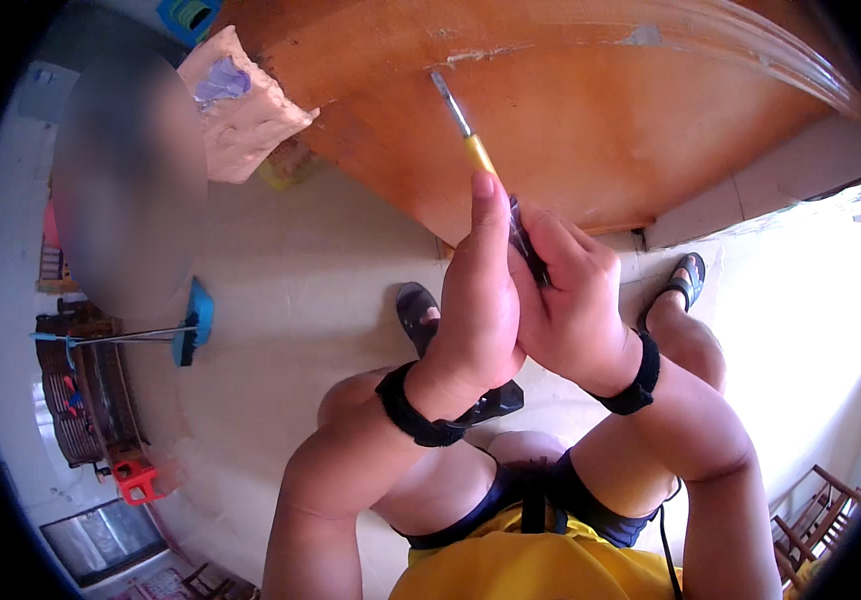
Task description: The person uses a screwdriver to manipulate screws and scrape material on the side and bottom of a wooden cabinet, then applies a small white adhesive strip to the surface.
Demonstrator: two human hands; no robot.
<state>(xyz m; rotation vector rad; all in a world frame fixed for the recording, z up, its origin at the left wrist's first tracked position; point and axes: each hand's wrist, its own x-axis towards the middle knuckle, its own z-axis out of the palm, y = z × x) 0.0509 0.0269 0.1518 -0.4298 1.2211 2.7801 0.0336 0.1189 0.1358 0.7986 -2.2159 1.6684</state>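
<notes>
Both hands meet in front of me, raised above my knees. My left hand (483, 290) is closed, its thumb lying along the yellow handle of a slim tool (478, 152). A narrow silver metal end on this tool points up and away, its tip close to or against the orange-brown wooden surface (550, 120); contact cannot be told. Beside it, my right hand (575, 300) is closed with its fingers pressed against the left. A dark, glossy strip (526, 240) shows between the hands at the right fingers. Whether it belongs to the yellow-handled tool is hidden.
Clear plastic (750, 55) covers the wood's far edge. A rough pinkish slab (245, 120) with a purple patch stands at the far left. A blurred area lies beside it. Farther left are a blue broom (192, 322) and a red stool (137, 482). A wooden chair (818, 515) is at lower right.
</notes>
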